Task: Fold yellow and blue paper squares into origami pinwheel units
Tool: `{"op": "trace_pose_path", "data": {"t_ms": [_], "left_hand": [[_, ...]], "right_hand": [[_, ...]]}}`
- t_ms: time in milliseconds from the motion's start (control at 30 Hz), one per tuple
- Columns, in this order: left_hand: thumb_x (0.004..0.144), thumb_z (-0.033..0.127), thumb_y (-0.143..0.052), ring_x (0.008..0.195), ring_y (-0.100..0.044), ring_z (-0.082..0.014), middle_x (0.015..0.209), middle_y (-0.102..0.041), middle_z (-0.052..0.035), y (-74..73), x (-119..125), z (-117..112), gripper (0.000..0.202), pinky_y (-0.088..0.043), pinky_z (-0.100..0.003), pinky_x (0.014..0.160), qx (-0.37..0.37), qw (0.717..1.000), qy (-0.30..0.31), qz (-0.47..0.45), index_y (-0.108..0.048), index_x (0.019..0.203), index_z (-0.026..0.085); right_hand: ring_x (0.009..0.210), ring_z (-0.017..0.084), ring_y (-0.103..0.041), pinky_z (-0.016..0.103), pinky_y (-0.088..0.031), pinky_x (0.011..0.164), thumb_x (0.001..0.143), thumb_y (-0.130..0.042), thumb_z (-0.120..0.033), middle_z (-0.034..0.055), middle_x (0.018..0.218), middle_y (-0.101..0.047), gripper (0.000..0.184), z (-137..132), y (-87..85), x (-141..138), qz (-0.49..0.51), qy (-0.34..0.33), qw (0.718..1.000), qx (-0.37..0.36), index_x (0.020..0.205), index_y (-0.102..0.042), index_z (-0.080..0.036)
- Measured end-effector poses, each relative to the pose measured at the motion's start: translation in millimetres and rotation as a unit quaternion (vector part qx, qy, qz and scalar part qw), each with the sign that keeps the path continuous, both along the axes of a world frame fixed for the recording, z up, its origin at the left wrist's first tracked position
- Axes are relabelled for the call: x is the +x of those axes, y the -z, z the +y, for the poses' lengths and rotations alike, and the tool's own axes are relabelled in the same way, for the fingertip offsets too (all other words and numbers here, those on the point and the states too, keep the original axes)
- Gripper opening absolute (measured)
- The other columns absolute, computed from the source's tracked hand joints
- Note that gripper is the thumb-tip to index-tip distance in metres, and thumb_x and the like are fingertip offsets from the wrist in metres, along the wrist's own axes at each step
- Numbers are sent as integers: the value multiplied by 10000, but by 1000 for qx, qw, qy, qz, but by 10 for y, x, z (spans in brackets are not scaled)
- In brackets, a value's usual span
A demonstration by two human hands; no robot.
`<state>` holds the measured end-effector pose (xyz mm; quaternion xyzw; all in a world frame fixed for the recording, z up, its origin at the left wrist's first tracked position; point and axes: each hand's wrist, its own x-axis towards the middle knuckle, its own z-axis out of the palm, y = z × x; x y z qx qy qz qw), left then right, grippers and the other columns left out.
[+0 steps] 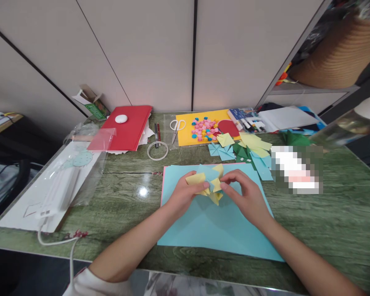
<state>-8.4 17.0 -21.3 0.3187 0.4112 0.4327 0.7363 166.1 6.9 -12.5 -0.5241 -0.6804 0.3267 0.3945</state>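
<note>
So the folded yellow-and-blue piece [216, 186] is plain paper, matt with crisp creases, and the light-blue sheets [203, 228] under it look like smooth matt paper too. Tabletop [117, 222] has a wood-grain look but it's glossy enough to throw back a bright spot of light. Scissors [177, 125]: white plastic handles, metal blades. The small colored beads [203, 128] look like shiny plastic, tbh. Clear bag [94, 181] is thin, crinkly, shiny plastic; the power strip [58, 189] is smooth white plastic. Wall panels [138, 53] read smooth and matt, the brown basket [336, 57] ribbed and rough-ish.
</note>
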Motion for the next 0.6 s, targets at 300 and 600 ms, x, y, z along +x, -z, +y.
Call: {"op": "trace_pose_path", "data": {"t_ms": [300,600], "left_hand": [[564,258,-774,586,-444,-64,636,-474,47,0,44,-54,350,-331,-205,565,4,999,4,33,-470,698,149],[566,270,-770,625,-508,-92,720,-563,11,19,28,-37,339,-362,-225,590,-25,998,-51,40,-529,772,151]], "right_hand": [[721,132,-482,278,-378,679,737,-585,-223,-36,739,-509,131,-19,-6,-54,-82,12,996,-34,734,-455,-219],[815,149,-517,295,-412,752,799,-548,-299,-3,845,-556,74,11,22,-22,-44,-30,998,-30,832,-545,-233]]}}
